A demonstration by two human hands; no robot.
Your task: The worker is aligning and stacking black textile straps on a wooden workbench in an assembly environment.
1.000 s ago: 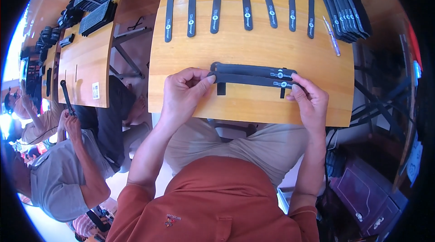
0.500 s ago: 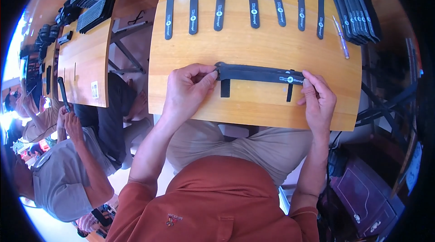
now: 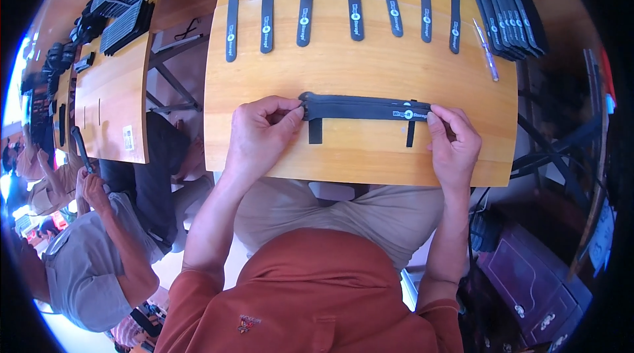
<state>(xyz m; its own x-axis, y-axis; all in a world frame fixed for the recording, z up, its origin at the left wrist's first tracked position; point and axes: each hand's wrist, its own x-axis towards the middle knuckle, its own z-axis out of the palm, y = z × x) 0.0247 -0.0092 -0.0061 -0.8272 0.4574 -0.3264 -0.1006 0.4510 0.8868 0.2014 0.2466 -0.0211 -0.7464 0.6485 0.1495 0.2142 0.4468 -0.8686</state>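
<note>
A black hook-and-loop strap (image 3: 356,109), printed in white near its right end, is stretched sideways between my hands at mid table. More than one layered edge shows along its top, so other straps may lie under it. My left hand (image 3: 259,134) pinches its left end, where a rounded loop sticks out, between thumb and fingers. At the printed right end, my right hand (image 3: 456,143) grips the strap with the thumb on top. Beneath it, two short black strips, a wider one on the left (image 3: 316,132) and a narrow one on the right (image 3: 411,134), cross the wood.
Several single black straps (image 3: 305,3) lie in a row along the far side of the wooden table (image 3: 264,79). At the far right stand bundled straps (image 3: 505,13) beside a slim screwdriver-like tool (image 3: 487,49). Leftward, a person (image 3: 92,254) holds a strap near another table (image 3: 112,122).
The whole view has shifted slightly, so the table and straps sit further left in the picture. Both hands keep their hold on the strap ends, with little visible movement over the table.
</note>
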